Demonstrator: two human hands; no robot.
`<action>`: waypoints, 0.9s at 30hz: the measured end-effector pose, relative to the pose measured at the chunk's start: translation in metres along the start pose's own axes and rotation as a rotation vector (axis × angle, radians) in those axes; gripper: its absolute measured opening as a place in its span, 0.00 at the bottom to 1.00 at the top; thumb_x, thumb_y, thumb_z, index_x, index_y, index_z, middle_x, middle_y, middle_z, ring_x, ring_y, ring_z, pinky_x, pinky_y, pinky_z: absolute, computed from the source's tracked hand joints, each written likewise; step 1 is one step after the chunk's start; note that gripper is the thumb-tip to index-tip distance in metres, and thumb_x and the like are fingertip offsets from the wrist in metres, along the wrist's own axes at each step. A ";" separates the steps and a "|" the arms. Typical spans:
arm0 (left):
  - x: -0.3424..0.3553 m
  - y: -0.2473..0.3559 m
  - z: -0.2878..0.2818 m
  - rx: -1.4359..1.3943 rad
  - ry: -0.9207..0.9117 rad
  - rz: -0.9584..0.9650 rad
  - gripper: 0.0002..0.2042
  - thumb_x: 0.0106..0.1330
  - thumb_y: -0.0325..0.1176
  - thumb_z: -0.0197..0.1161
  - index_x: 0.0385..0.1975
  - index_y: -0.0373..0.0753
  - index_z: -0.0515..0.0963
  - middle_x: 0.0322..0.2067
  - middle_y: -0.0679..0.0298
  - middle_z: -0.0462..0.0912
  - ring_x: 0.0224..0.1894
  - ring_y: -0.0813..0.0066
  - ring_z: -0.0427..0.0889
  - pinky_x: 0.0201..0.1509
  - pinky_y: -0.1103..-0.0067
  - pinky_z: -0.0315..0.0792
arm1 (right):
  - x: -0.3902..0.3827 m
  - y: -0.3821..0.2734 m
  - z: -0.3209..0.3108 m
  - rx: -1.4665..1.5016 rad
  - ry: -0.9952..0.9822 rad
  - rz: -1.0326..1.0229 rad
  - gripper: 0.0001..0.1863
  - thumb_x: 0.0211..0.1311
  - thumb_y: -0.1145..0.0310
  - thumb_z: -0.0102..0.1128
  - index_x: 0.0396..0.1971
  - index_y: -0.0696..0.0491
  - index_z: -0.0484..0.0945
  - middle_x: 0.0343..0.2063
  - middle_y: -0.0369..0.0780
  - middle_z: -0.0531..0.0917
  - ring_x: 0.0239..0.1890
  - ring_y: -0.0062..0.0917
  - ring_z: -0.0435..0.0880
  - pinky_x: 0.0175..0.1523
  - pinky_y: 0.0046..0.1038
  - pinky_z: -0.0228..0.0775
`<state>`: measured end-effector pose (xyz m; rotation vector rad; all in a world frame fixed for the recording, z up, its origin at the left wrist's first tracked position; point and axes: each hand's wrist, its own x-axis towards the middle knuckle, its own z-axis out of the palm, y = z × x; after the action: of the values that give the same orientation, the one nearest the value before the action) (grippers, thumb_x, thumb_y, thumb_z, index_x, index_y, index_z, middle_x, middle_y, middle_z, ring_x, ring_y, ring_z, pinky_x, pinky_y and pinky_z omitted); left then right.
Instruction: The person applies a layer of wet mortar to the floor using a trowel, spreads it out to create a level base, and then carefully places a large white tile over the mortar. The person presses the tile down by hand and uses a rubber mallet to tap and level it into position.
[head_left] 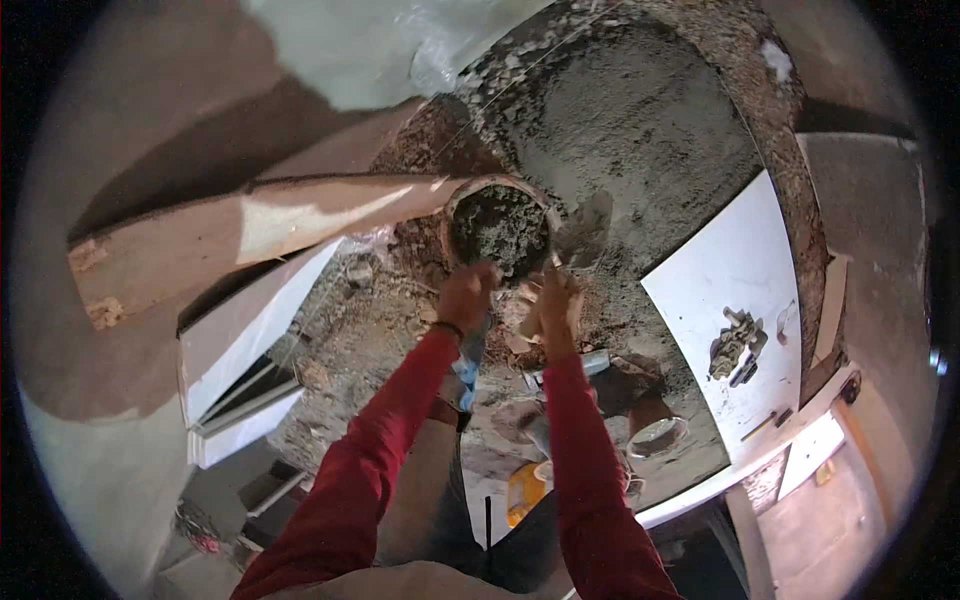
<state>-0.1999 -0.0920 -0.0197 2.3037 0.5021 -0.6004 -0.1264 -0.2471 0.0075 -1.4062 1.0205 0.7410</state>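
A round bucket [448,228] filled with rough grey wet mortar [500,225] stands in front of me. My left hand [467,297] is closed at its near left rim, fingers curled over the edge. In my right hand [556,305], at the bucket's near right side, is the handle of a trowel. The trowel's mortar-coated blade [585,230] points away from me, beside the bucket and over the screeded grey mortar [650,130]. My right fingers are wrapped round the handle, which they partly hide.
A long wooden plank [200,225] reaches from the left to the bucket. On the right lies a white panel [740,270] with metal fittings [737,345] on it. A small container [658,437] and a yellow object [524,494] sit closer to me, among rubble.
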 end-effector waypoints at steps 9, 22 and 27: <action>0.052 -0.123 0.088 -0.343 0.581 -0.226 0.21 0.70 0.47 0.50 0.45 0.32 0.73 0.42 0.51 0.75 0.47 0.56 0.71 0.52 0.64 0.65 | 0.030 -0.010 -0.114 -1.464 -0.287 -0.816 0.09 0.64 0.68 0.52 0.39 0.57 0.74 0.30 0.48 0.78 0.22 0.39 0.81 0.21 0.38 0.73; 0.086 -0.018 0.084 -0.977 0.713 -0.145 0.14 0.72 0.41 0.51 0.37 0.34 0.72 0.31 0.68 0.71 0.34 0.81 0.64 0.38 0.81 0.62 | 0.094 0.059 -0.084 -1.376 -0.628 -1.210 0.14 0.62 0.74 0.53 0.46 0.60 0.68 0.36 0.50 0.75 0.27 0.40 0.78 0.24 0.38 0.69; 0.084 -0.010 0.080 -1.062 0.667 -0.129 0.20 0.72 0.44 0.49 0.50 0.30 0.71 0.45 0.61 0.75 0.46 0.75 0.70 0.51 0.79 0.65 | 0.101 0.033 -0.078 -1.318 -0.702 -1.519 0.21 0.59 0.74 0.56 0.52 0.60 0.66 0.44 0.52 0.73 0.27 0.39 0.77 0.25 0.37 0.67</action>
<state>-0.1581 -0.1261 -0.1226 1.3770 0.9852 0.3757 -0.1247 -0.3373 -0.0884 -2.1187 -1.3527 0.5332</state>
